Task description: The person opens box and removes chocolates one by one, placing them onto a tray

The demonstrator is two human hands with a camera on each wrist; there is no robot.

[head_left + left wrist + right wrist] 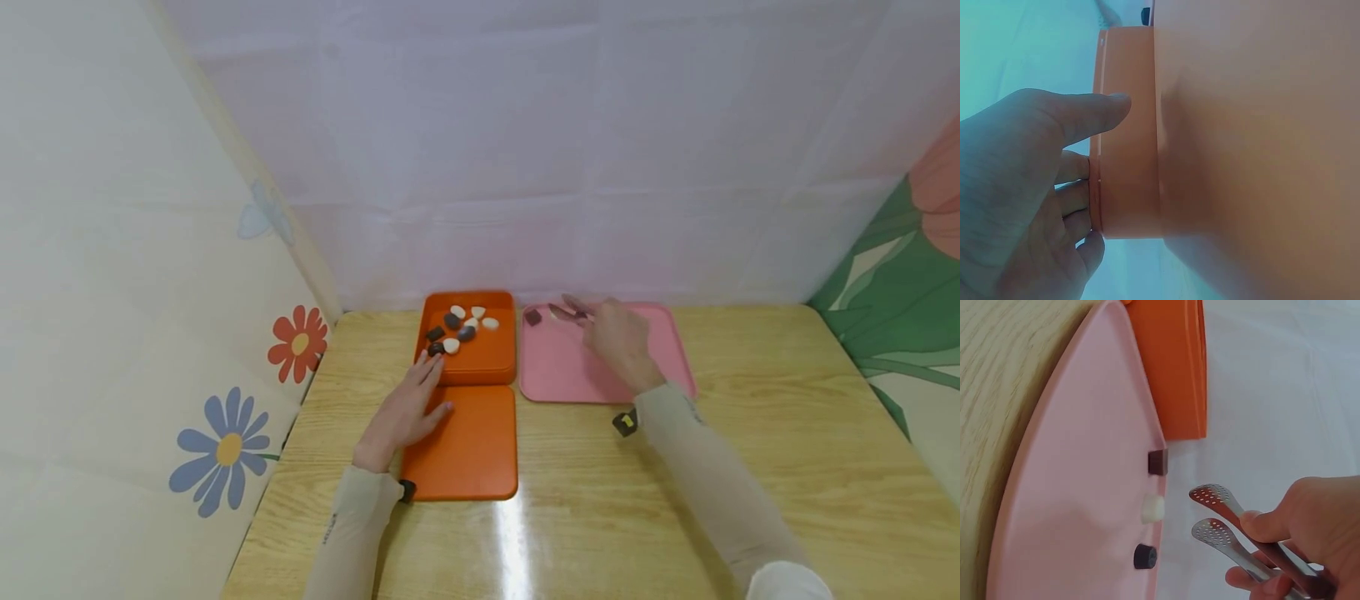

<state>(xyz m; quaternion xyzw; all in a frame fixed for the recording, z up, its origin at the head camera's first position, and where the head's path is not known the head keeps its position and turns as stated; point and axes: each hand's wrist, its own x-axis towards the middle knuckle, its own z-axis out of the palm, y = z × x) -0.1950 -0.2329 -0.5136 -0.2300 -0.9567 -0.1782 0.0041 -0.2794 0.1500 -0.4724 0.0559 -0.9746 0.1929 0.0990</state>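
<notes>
In my right hand (pixel 621 337) I hold metal tongs (pixel 1225 503) with perforated tips, spread apart with nothing between them. They hover over the back of the pink tray (pixel 555 379). Along the tray's far edge, in the right wrist view, sit a dark brown square piece (pixel 1158 462), a white piece (pixel 1153 508) and a dark round piece (pixel 1145 557). My left hand (pixel 401 415) reaches over the front left rim of the orange box (pixel 506 367), fingers extended and thumb spread. Inside the box lie several white pieces (pixel 451 346) and dark pieces (pixel 467 333).
An orange lid-like panel (pixel 468 450) lies flat on the wooden table (pixel 585 508), directly in front of the box. The box stands close beside the tray's left edge. A pale cloth backdrop (pixel 525 167) rises right behind both, and flower-printed cloth hangs at the sides.
</notes>
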